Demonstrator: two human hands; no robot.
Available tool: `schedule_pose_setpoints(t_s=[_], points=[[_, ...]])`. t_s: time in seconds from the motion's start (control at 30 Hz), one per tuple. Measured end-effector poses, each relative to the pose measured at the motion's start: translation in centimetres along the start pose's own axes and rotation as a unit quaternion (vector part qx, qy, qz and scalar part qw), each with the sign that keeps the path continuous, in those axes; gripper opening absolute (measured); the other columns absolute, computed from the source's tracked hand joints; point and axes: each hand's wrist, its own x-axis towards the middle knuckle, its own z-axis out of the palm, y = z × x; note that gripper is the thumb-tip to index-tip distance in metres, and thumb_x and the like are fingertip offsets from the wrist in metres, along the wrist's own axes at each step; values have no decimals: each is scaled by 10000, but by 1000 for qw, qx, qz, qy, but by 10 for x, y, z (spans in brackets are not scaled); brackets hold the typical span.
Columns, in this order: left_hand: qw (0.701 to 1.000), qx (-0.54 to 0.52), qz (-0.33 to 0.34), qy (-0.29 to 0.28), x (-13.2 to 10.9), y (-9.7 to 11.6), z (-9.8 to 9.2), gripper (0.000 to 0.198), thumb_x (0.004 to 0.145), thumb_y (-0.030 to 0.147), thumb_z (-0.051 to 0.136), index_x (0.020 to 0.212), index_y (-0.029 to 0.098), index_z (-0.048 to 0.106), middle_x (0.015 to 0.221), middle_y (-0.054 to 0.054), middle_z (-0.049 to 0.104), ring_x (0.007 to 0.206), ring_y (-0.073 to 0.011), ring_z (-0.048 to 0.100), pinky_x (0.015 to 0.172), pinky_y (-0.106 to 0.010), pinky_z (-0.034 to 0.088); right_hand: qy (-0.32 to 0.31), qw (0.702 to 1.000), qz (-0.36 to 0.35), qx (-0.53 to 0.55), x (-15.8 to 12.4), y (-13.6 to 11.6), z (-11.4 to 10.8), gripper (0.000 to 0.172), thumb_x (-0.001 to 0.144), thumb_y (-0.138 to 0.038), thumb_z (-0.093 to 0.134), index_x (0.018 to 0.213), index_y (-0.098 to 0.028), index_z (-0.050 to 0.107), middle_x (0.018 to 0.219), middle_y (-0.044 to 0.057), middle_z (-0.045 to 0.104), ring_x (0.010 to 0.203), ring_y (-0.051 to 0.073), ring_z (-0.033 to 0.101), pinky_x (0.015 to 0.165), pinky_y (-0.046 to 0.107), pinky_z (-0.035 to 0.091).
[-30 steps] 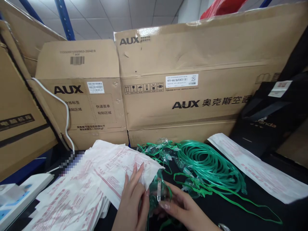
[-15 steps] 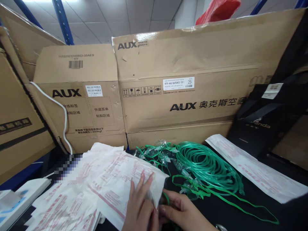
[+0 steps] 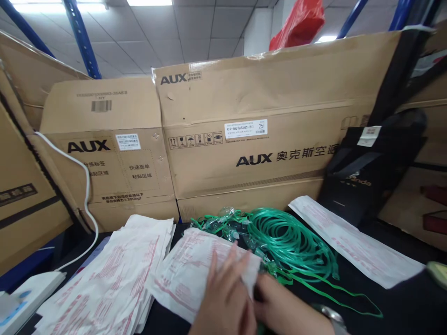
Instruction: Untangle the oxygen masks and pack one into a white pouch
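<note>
My left hand (image 3: 226,295) holds a white paper pouch (image 3: 186,274) with red print near its right edge, several fingers laid over its face and the thumb side hidden. Against that edge is my right hand (image 3: 274,298), closed and blurred, its fingertips hidden behind the pouch and left hand. A bit of green shows below the hands, too little to name. Behind them lie coiled green tubing (image 3: 289,242) and clear plastic masks (image 3: 228,225) with green straps (image 3: 352,291).
A stack of printed pouches (image 3: 115,274) lies left, beside a white power strip (image 3: 35,291) and cable. Another long pouch (image 3: 352,242) lies right. Cardboard boxes (image 3: 209,177) wall off the back, with a black bag (image 3: 349,181) at the right.
The held pouch and both hands have shifted right, away from the stack, which shows more fully. The camera view has turned slightly. Green near my right fingers is now mostly hidden.
</note>
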Motion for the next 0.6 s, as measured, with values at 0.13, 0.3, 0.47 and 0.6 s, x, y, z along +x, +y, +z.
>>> schedule_pose_setpoints(t_s=[0.13,0.3,0.47,0.6], points=[[977,-102,-188,-18,23,-10,-51,191,861,141,367,767,196,524,1293,-138,512,1243,-236,399,993,-467,367,76,989,-77,-103,2,-19,-20,308,790,-252,600,1097,-233,600,970,53,605,878,176,564,807,303,469],[934,-210,-285,46,31,-9,-69,235,886,259,368,706,216,513,1256,-104,540,1202,-241,446,995,-474,337,-5,959,-142,-246,-17,-43,-34,446,770,-252,636,1194,-319,514,1096,35,536,1023,186,497,889,309,427],[928,-233,-285,58,31,-4,-69,257,879,268,381,666,218,516,1214,-92,578,1153,-243,494,977,-456,358,-48,919,-177,-350,-23,-57,-42,365,840,-68,433,1135,-236,565,941,60,573,843,168,520,739,281,459],[942,-213,-257,14,27,1,-66,252,877,242,375,664,224,509,1236,-92,566,1196,-243,452,984,-471,351,-41,876,-215,-431,-21,-67,-52,295,842,-81,415,956,-214,652,791,56,583,760,187,486,682,320,440]])
